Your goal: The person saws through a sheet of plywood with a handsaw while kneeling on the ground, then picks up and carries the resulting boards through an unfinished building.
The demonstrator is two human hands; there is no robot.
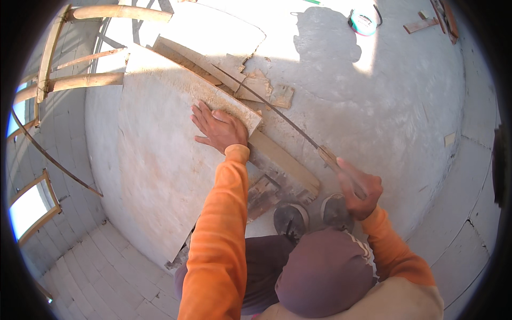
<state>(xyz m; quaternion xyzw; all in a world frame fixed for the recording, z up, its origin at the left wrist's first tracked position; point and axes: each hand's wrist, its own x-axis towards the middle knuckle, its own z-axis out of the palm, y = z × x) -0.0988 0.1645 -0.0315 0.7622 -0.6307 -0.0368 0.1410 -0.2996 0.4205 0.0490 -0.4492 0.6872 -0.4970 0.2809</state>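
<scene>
Presently, head view (the only one). Right hand (362,186): fingers curled shut around the handle (329,158) of a saw (288,122); the far side of the grip is hidden, so finger placement there cannot be told. The saw extends from this grip toward the upper left, its narrow blade pointing away from the body. The tip appears over or beside some scraps (256,88); contact cannot be told.

Left hand (221,128): open, palm down, fingers spread, grasping nothing; it presses flat on the pale sheet (154,128), close to the near corner of its right edge. The sheet lies under this hand, mostly to its left, and left of the saw. Blade and sheet edge are apart in view.

A plank (288,165) protrudes from beneath the sheet's corner, between left hand and shoes (290,220). Dust is visible along the sheet's edge. Tape measure (364,22) on the floor (394,112), upper right, well apart from both hands. Wooden ladder (96,80) at upper left, beyond the sheet.
</scene>
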